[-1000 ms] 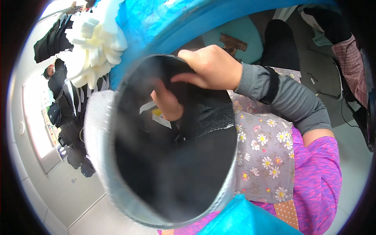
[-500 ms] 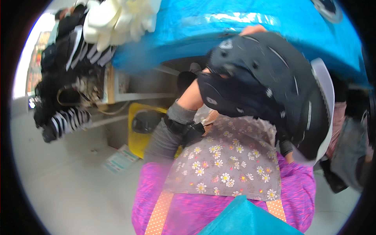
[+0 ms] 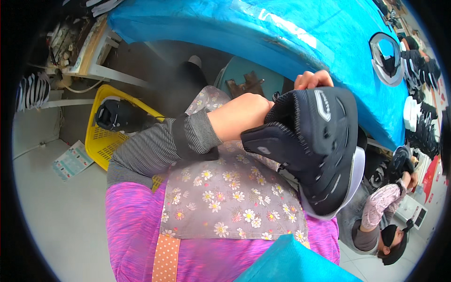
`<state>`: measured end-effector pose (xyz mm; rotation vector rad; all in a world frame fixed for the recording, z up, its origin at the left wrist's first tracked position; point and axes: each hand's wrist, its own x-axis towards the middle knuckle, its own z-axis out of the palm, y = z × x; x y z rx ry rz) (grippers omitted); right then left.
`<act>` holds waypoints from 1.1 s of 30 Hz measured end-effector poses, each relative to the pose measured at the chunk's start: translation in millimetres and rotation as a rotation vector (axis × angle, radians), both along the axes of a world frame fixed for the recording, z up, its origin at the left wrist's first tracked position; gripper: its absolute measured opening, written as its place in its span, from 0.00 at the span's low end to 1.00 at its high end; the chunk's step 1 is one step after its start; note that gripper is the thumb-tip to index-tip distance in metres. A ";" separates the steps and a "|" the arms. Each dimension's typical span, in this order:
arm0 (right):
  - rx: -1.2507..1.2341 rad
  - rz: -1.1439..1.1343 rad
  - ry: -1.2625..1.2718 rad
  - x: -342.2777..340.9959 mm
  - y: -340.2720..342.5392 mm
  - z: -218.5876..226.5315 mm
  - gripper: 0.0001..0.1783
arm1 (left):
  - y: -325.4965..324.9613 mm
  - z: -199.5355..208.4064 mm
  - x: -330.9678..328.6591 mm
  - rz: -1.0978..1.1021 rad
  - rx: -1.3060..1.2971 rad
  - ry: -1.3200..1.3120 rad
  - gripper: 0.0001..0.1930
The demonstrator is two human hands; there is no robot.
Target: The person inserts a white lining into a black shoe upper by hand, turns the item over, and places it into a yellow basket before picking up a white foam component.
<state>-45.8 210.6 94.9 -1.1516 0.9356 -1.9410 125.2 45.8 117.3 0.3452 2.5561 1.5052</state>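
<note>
At left we see a perforated yellow plastic basket (image 3: 101, 146); near the centre, our left hand (image 3: 249, 109) meets the mouth of a black, high-topped boot with a pale sole (image 3: 324, 136), its fingers hidden, so we cannot tell their grip. Right of centre, our right hand's (image 3: 314, 80) fingers grasp that boot's upper edge, beside the blue-covered bench (image 3: 211, 23).
</note>
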 end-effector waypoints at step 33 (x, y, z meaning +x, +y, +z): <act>-0.130 0.009 0.084 1.1 -21.7 2.1 0.11 | -0.3 13.6 -6.1 0.339 -0.313 0.539 0.08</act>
